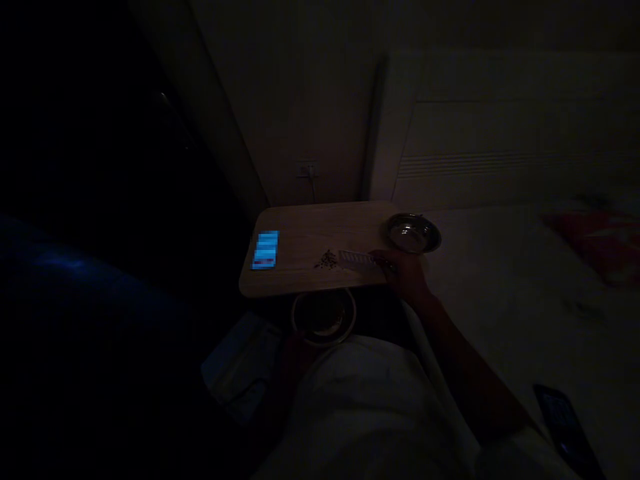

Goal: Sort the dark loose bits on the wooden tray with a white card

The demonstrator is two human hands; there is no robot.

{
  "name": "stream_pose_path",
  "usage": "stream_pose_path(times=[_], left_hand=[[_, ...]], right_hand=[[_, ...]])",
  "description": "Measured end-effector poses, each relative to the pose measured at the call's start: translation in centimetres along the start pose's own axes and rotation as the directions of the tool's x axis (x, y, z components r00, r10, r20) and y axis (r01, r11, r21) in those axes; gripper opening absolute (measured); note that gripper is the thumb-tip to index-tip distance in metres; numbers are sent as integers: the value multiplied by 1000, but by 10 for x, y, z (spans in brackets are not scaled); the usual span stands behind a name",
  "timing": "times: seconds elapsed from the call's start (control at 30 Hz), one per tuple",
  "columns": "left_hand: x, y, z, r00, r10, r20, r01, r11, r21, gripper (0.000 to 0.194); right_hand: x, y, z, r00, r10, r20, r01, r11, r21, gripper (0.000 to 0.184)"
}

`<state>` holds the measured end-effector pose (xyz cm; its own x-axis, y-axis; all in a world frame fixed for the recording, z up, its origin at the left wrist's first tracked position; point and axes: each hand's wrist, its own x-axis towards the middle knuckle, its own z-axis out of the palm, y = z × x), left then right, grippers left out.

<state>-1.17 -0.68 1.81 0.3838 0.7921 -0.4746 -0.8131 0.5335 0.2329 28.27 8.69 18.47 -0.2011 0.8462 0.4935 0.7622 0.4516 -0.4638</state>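
The room is very dark. My right hand [406,272] rests at the right front edge of a small wooden table [310,230], closed on a pale flat strip or card [356,260] that lies on the tabletop. A little heap of dark specks [326,260] sits just left of the strip. My left hand [295,347] is barely visible below the table edge, holding a round bowl [324,315] from underneath; its fingers are lost in shadow.
A steel bowl [413,233] stands on the table's right corner. A lit phone [265,249] lies on the table's left side. A bed [525,280] lies to the right, with a dark remote [565,420] on it. Pale packaging [240,373] lies on the floor.
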Motion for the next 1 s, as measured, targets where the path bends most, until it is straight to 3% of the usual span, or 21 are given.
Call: stream_pose_path(times=[0.13,0.33,0.43,0.63,0.87,1.0], left_hand=[[-2,3,2,994,48,-101,-47,999,11,33],[-7,2,15,990,40,-133,-37,999,22,31],[-10,1,23,994,40,-106,-41,999,-10,33],[-11,2,20,998,-20,-52,19,1000,-14,44],[-9,1,18,993,56,-100,-57,998,0,54],[-7,2,12,997,48,-55,-49,999,-13,52]], right_hand=[[2,-2,3,999,-14,39,13,1000,10,32],[-1,-7,0,997,-17,81,16,1000,23,31],[-1,-9,-4,995,-23,97,18,998,52,31],[3,-6,-9,996,79,-47,-82,994,-67,33],[3,0,-5,998,56,-13,-57,990,-126,32],[-1,2,-7,999,49,8,-48,993,-108,31]])
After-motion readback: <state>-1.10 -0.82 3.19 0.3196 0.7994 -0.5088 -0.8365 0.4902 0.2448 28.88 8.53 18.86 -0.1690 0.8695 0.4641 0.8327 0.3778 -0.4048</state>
